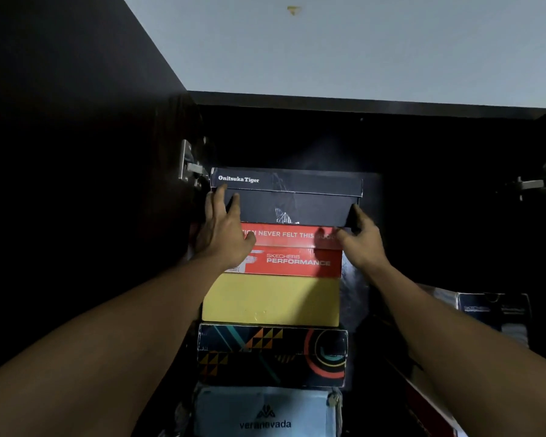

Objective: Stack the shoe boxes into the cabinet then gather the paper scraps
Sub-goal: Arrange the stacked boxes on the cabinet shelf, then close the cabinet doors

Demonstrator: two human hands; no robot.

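Left fingers (226, 197) lie spread against the left front corner of the dark Onitsuka Tiger box (286, 197), thumb low toward the red lid beneath; the left hand (223, 234) presses flat, not closed around anything. Right fingers (358, 216) curl at the box's lower right corner, and the right hand (361, 244) braces that end. Whether either hand bears weight cannot be told.

Judgement: holding both front corners keeps the box square while it is seated.

The box sits topmost, resting on the red Skechers box (292, 252), then the yellow box (271, 299), the patterned black box (271, 354) and a pale blue box (265, 411), inside the dark cabinet (423, 146). The stack hugs the left wall by the hinge (189, 165). Further boxes (492, 313) stand lower right. No paper scraps visible.
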